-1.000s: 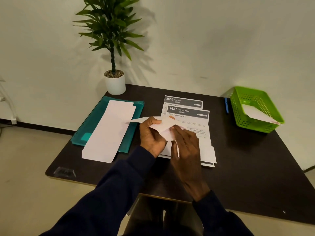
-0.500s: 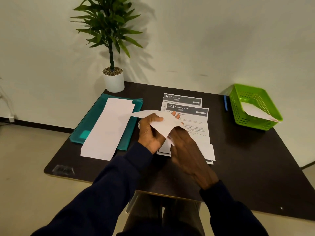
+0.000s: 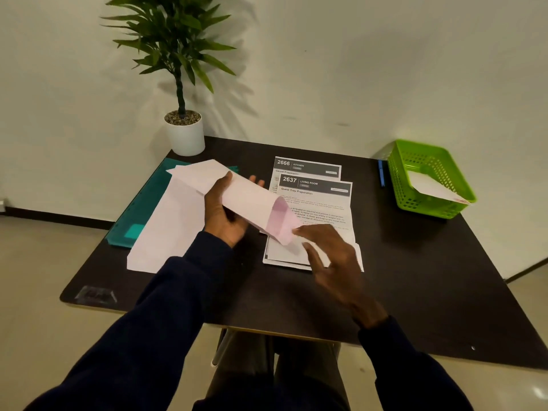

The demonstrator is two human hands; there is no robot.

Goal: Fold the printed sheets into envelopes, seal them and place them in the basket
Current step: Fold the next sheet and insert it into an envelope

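My left hand (image 3: 225,213) grips a long white envelope (image 3: 252,200) around its middle and holds it slanted above the table, its open flap end at the lower right. My right hand (image 3: 329,256) hovers just right of that flap end with fingers spread, the fingertips near or touching the flap. Under the hands lie printed sheets (image 3: 314,200), headed 2637 and 2666. A stack of blank envelopes (image 3: 166,229) rests on a teal folder (image 3: 139,215) at the left. The green basket (image 3: 427,161) at the far right holds one white envelope (image 3: 430,188).
A potted plant (image 3: 184,134) stands at the table's back left corner. A blue pen (image 3: 380,173) lies beside the basket. The dark table (image 3: 415,277) ends close to my body and at the right; a wall rises right behind it.
My left hand has turned and opened out the envelope, now held long and slanted. My right hand has let go and moved down to the right with fingers spread.
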